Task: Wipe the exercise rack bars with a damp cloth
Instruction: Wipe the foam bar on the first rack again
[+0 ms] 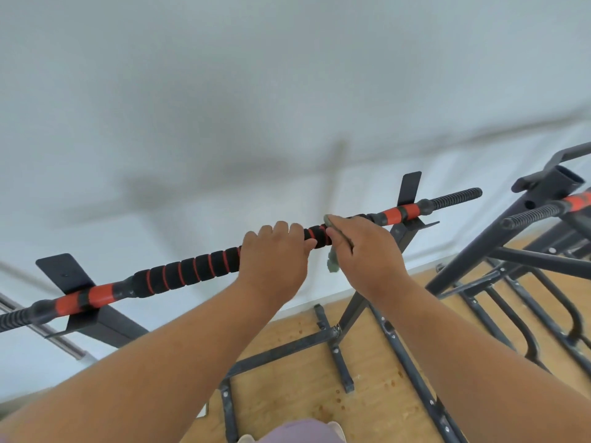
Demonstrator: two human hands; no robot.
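A long bar [192,270] with black foam grips and red rings lies across two dark rack cradles, running from lower left to upper right. My left hand [275,257] grips the foam near the bar's middle, fingers curled over the top. Just to its right, my right hand [367,251] holds a small grey-green cloth [332,262] wrapped against the bar; only the cloth's top edge and a hanging corner show. Red collars [396,215] and ribbed black ends [457,197] sit outside each cradle.
A white wall stands close behind the bar. A second rack with another red-collared bar [543,212] is at the right edge. Dark rack legs and cross braces [287,346] spread over the wooden floor [367,394] below my arms.
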